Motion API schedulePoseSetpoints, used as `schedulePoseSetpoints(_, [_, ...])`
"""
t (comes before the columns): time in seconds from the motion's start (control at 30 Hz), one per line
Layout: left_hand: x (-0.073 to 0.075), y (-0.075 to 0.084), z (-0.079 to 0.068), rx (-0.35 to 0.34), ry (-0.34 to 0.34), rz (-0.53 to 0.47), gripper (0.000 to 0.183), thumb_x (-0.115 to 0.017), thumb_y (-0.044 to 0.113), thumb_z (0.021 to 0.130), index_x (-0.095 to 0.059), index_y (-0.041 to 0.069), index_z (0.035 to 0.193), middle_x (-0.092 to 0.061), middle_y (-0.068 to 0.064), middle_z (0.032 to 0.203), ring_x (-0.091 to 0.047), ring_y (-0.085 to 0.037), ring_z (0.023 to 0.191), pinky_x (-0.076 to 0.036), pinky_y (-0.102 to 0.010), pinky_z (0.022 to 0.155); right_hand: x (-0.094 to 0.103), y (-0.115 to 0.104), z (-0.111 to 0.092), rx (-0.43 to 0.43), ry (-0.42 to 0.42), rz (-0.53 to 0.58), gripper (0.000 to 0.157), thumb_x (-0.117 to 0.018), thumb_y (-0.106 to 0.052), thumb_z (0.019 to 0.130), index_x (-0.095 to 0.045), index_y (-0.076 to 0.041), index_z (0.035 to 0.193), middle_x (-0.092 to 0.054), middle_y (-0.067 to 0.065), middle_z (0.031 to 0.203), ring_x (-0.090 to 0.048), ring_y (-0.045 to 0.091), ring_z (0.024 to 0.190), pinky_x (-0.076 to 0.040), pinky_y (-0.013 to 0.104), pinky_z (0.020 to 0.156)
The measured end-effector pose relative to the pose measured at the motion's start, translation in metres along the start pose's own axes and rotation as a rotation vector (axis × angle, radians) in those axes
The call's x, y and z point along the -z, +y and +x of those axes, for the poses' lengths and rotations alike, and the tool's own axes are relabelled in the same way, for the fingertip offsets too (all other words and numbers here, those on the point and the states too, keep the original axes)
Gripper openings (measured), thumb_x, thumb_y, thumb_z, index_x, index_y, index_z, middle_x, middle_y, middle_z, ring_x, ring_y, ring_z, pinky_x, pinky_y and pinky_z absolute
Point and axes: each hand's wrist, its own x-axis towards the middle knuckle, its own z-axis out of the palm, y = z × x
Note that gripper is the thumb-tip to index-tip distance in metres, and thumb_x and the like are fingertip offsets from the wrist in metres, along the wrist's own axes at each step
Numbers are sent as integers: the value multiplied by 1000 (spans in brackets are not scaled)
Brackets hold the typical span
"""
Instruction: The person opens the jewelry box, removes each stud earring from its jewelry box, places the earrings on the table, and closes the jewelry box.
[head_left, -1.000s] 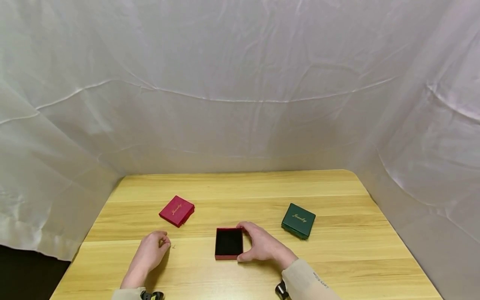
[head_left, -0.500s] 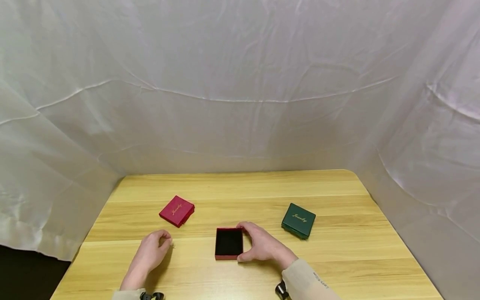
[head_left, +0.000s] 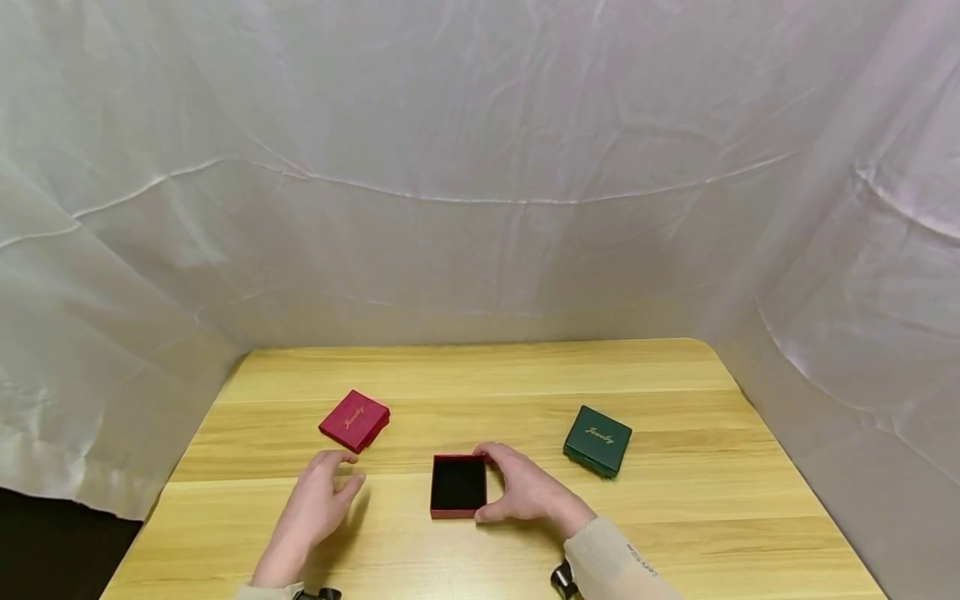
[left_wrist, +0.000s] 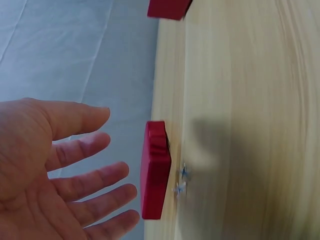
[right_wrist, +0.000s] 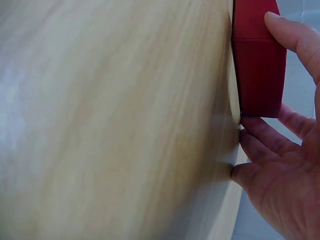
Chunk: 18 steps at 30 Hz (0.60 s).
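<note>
My right hand (head_left: 521, 487) grips the right side of a small open red jewelry box (head_left: 459, 485) with a black pad inside, thumb at the near corner and fingers at the far one. In the right wrist view the box's red wall (right_wrist: 260, 75) stands on the table beside the thumb. My left hand (head_left: 318, 500) hovers over the table to the left, fingers spread and holding nothing. Just beyond its fingertips lies a crimson jewelry box (head_left: 354, 421) with gold lettering. Two tiny shiny pieces (left_wrist: 181, 187) lie on the wood in the left wrist view; the hand hides them from the head view.
A dark green jewelry box (head_left: 597, 442) lies to the right, beyond the right hand. Pale fabric (head_left: 480, 250) hangs round the back and sides of the wooden table (head_left: 675, 533).
My left hand has opened its curled fingers and shifted slightly right and away from me, toward the crimson box. My right hand and the open box have stayed put.
</note>
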Motion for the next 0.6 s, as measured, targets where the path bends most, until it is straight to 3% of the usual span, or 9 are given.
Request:
schedulePoseSetpoints(0.17, [-6,6,1,0,-15,-1,28,-71,12,89,-65,-1,113,-61,-20,118,-56,-40,112,-45,-56,95,0,0,0,4,1,7,78,-90,-33,66,-51,-14,131,-55,-5,125,-50,15,117,-40,42,105])
schedulePoseSetpoints(0.3, [-10,8,2,-38,-20,14,31,-72,11,88,-64,-2,115,-62,-19,116,-57,-39,112,-46,-55,95,0,0,-1,8,5,6,78,-90,-32,67,-51,-13,132,-55,-4,126,-51,16,117,-40,43,105])
schedulePoseSetpoints(0.6, [-6,-1,15,-55,6,55,43,-73,11,87,-57,-6,123,-56,-25,121,-56,-42,111,-46,-57,93,0,0,0,8,0,5,79,-91,-32,66,-50,-14,132,-55,-5,125,-51,16,116,-40,42,104])
